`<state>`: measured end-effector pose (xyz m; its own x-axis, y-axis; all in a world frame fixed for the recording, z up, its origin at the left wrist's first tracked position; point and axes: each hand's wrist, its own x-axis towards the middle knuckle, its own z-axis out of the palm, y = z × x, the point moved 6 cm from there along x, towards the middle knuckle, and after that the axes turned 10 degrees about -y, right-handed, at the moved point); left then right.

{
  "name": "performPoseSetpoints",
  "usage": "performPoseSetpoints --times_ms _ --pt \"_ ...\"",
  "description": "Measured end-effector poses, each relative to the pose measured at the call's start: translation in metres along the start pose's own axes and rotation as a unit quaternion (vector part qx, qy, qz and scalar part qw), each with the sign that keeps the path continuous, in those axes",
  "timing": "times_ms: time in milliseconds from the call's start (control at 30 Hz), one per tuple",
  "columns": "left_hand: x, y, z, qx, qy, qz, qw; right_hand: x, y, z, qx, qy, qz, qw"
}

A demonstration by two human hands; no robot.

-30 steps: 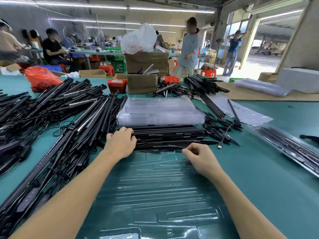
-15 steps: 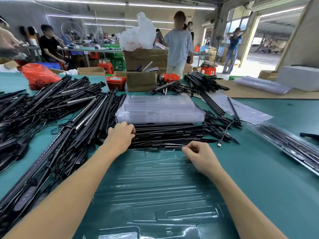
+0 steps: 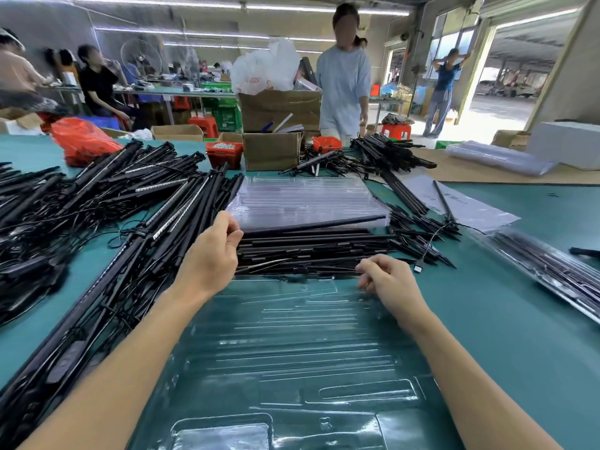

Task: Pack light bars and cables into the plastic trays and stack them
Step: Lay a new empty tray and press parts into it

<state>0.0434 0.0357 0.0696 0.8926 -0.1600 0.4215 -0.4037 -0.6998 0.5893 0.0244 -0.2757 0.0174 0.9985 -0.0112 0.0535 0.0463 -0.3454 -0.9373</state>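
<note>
Green table mat (image 3: 519, 319) covers the whole bench, everything sits on it. Biggest pile is the black light bars with cables (image 3: 107, 228) sprawled across my left, angled toward me, presumably staged as feed stock within left reach. Directly under my forearms lies an empty clear plastic tray (image 3: 292, 345), moulded slots running left-right, nothing seated in it yet, so I read this as the very start of filling this tray. Beyond it, a stack of empty clear trays (image 3: 305, 199) sits at the far edge, likely the supply. Between the stack and my tray is a row of short black rods (image 3: 318, 251) lying parallel to the tray slots, which should make transfer a straight pull toward me. To my right, a filled tray (image 3: 552, 267) with bars in it is set apart from the work, probably the start of the finished stack. Left hand (image 3: 211, 254) is raised over the left end of the rod row, fingers curled with thumb and forefinger pinching; I think it pinches one rod's end, but can't confirm contact. Right hand (image 3: 389, 280) hovers at the tray's far edge, fingers loosely curled, nothing visibly held. The two are well apart. Risk: rods snagging on the loose cable and USB plug (image 3: 418, 268) near the right end.
</note>
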Motion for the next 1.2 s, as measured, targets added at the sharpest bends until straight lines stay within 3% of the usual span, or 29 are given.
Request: performPoseSetpoints --times_ms 167,333,400,833,1000,1200 --pt "-0.033 0.009 -0.007 -0.097 -0.120 -0.036 0.987 0.002 0.011 -0.018 0.189 0.061 0.042 0.979" --pt "-0.065 0.008 -0.013 -0.087 -0.178 -0.080 0.977 0.001 0.016 -0.027 0.418 0.046 0.044 0.906" --pt "-0.072 0.007 -0.016 -0.042 -0.200 -0.083 0.975 0.001 0.017 -0.030 0.461 0.037 0.048 0.885" --pt "-0.093 0.006 0.001 0.058 -0.225 0.050 0.971 -0.003 0.013 -0.028 0.422 0.035 0.054 0.904" --pt "-0.095 0.014 -0.002 -0.030 -0.213 0.082 0.973 -0.004 0.010 -0.026 0.406 0.035 0.051 0.912" --pt "-0.095 0.011 -0.013 -0.065 -0.215 0.050 0.973 -0.006 0.010 -0.027 0.417 0.039 0.053 0.907"
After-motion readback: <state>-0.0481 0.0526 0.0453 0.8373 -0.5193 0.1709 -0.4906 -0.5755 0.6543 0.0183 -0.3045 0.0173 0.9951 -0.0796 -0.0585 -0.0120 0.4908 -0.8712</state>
